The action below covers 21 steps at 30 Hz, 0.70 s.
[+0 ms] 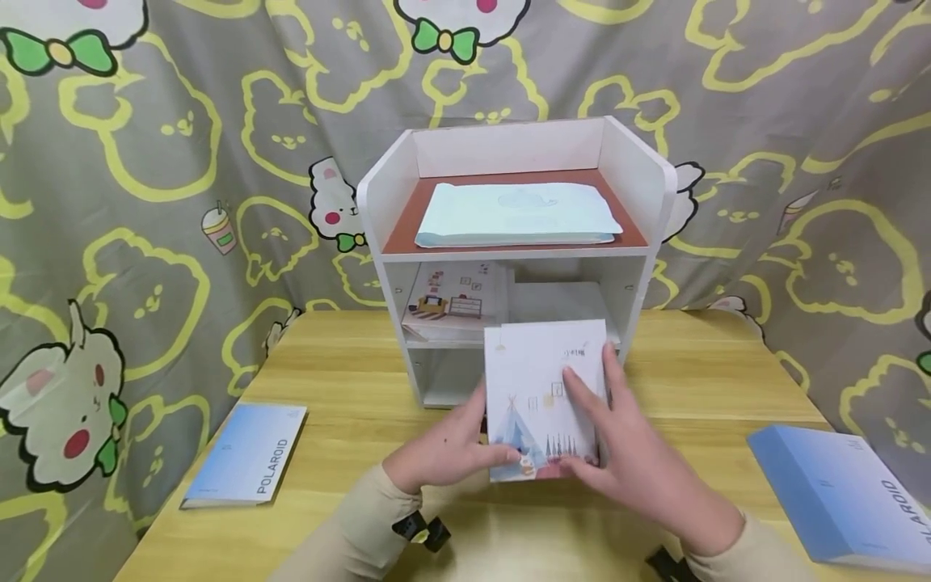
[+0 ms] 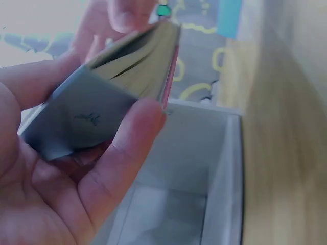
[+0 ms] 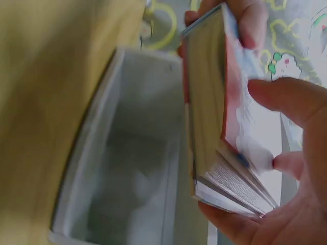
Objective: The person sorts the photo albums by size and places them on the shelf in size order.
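A thick photo album (image 1: 534, 364), its white cover printed with a blue tent, is held upright in front of the shelf by both hands. My left hand (image 1: 444, 444) grips its left side, thumb on the lower front cover. On the opposite side my right hand (image 1: 636, 440) holds it, with fingers along the edge and on the cover. The left wrist view shows the album's grey-blue spine (image 2: 92, 115) and slightly fanned pages. In the right wrist view its page edges (image 3: 204, 97) are visible between the covers.
Behind the hands stands a white shelf unit (image 1: 662, 202). A pale-blue flat pack (image 1: 516, 212) lies on its top; a similar illustrated album (image 1: 458, 295) and a white one (image 1: 556, 303) lie on the middle shelf. Blue POLAROID albums lie at left (image 1: 243, 453) and right (image 1: 844, 493).
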Tool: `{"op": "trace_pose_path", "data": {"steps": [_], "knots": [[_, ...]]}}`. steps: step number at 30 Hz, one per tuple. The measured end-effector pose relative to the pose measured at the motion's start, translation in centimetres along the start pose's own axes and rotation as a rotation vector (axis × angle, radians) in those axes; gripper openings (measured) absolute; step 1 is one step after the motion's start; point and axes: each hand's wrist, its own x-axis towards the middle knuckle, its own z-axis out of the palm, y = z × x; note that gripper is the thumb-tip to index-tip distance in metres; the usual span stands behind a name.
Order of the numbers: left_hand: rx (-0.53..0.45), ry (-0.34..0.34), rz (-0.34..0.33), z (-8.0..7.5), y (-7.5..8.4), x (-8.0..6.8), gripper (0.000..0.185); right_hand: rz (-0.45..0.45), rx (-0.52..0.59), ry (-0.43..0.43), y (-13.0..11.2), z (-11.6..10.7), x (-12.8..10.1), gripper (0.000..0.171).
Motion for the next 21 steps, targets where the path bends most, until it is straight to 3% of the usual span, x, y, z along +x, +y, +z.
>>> {"op": "trace_pose_path", "data": {"steps": [5,8,11,13,17,19,21], "knots": [[0.019,0.109,-0.025,-0.4,0.6,1.6,0.052,0.064,-0.081,-0.022,1.2,-0.5,1.8,0.124],[0.018,0.211,-0.063,-0.3,0.9,2.5,0.036,0.099,-0.112,-0.031,1.8,-1.0,2.6,0.127],[-0.031,0.331,-0.134,-0.1,1.2,3.2,0.032,0.106,-0.146,-0.050,2.3,-1.5,3.2,0.128],[-0.122,0.399,-0.167,0.0,1.3,3.6,0.033,0.095,-0.169,-0.051,2.6,-1.6,3.5,0.122],[-0.271,0.482,-0.175,0.1,1.7,4.6,0.040,0.075,-0.197,-0.025,3.0,-1.8,4.0,0.106],[-0.274,0.499,-0.166,0.1,1.9,5.0,0.045,0.076,-0.203,-0.012,3.2,-1.8,4.1,0.102],[-0.218,0.511,-0.166,0.1,2.0,5.2,0.048,0.085,-0.199,-0.005,3.4,-1.9,4.1,0.100]]}}
